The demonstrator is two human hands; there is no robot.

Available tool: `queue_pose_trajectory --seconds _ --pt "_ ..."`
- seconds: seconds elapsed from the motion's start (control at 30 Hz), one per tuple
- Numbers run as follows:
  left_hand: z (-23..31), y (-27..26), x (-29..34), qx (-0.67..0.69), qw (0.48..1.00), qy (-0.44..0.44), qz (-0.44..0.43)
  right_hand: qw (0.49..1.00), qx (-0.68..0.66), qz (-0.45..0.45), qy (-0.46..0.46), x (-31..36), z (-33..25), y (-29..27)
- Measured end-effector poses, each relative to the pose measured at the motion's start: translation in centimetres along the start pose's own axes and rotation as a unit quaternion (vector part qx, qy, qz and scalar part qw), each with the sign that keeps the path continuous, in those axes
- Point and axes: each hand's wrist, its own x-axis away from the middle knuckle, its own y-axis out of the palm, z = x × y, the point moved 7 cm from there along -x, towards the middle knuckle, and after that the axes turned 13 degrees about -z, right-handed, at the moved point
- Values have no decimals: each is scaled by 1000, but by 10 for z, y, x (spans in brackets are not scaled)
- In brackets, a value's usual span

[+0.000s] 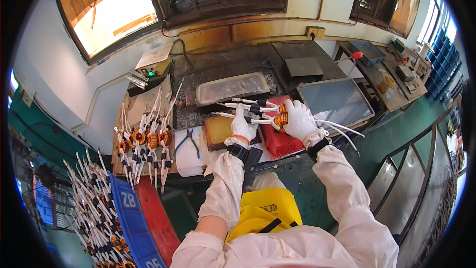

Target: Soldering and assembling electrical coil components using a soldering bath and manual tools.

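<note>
My right hand [300,120], in a white knit glove, is closed around copper-wound ring coils [281,117]. White leads [342,127] trail from beneath that hand toward the right. Also gloved, my left hand [244,125] grips the white and black-sleeved leads of the same coils, with their metal-tipped ends pointing left. Under the coils lies a red pad [283,144]. Just left of my left hand is a shallow tray with an amber block [219,131]. Diagonal cutters [188,144] with dark handles rest on a white surface farther left.
A rectangular metal-rimmed basin [233,89] sits beyond my hands. At the left, several coils with leads [152,139] lie by a control box [154,67] with a green light. A blue crate [130,208] stands lower left beside more coils. A grey-topped framed tray [338,100] is at right.
</note>
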Motion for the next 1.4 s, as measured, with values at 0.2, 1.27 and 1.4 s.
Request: queue_pose_trajectory --seconds 0.2,1.27,1.4 --pt "7 -4 -7 -27 999 8 44 1000 -2 6 3 -4 -1 5" --pt "8 128 92 -826 350 402 -185 999 11 21 37 -11 4 14" --pt "-10 128 43 -885 176 397 -168 997 42 61 31 -13 -1 10"
